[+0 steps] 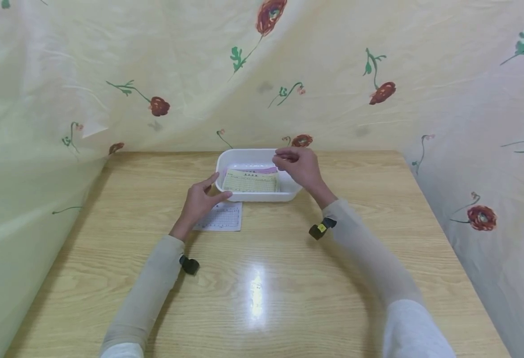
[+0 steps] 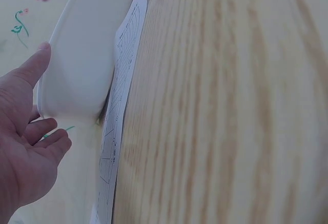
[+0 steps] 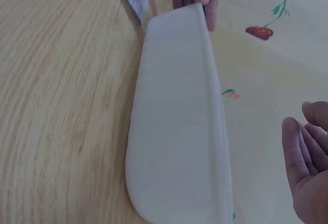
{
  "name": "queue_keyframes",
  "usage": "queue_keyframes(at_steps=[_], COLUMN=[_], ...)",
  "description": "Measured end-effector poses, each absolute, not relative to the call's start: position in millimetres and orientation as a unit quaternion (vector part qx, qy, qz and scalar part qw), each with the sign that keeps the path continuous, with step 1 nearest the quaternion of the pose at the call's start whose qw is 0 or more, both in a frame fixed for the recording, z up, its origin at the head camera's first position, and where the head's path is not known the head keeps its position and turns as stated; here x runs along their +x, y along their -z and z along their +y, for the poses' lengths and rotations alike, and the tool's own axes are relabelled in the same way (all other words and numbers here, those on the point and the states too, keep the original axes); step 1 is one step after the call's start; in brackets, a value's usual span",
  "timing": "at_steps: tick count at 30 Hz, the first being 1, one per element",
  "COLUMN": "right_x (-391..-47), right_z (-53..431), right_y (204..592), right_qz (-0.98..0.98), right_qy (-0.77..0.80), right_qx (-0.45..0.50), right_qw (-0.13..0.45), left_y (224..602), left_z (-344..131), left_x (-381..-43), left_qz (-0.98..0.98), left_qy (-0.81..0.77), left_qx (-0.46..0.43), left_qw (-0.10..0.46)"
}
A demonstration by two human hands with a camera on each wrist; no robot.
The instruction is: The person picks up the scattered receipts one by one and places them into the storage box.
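The left hand [image 1: 198,200], grip wide with relaxed fingers, touches the white tray's [image 1: 249,157] left end on the desk [image 1: 289,278]. The right hand [image 1: 301,165] hovers over the tray, grip loosely curled and holding nothing. Printed sheets [image 1: 250,181] lie inside; another sheet [image 1: 222,219] lies near the tray.

The print on the yellow sheet [image 1: 250,181] in the tray [image 1: 244,158] is too small to read. The white sheet [image 1: 223,218] on the bench [image 1: 289,278] lies partly under the left hand [image 1: 198,201] and under the tray. In the right wrist view the right hand [image 3: 307,157] is cut by the edge, and the inside of the tray is hidden.
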State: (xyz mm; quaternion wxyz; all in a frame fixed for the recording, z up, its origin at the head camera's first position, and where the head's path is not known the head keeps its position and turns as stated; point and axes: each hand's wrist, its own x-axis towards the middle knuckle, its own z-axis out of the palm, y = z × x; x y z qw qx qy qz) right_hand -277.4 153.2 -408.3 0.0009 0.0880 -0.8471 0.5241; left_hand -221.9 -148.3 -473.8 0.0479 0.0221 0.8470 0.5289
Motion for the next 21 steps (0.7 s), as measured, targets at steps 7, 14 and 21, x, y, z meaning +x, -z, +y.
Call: queue_keyframes(at_steps=[7,14,21], right_x=[-251,-226,-212], right_z=[146,134,124], right_y=[400,410,424], right_qz=[-0.833,-0.827,-0.829], right_qy=[-0.532,-0.534,-0.535], right_qx=[0.152,0.171,0.152], right_qw=[-0.006,-0.041,-0.067], left_y=[473,473,471], left_z=[-148,-148,-147], left_x=[-221,-220,-220], left_qz=[0.847,0.848,0.851], left_qy=[-0.53,-0.527,-0.523], left_qx=[0.026,0.024,0.028], left_qw=[0.042,0.048,0.043])
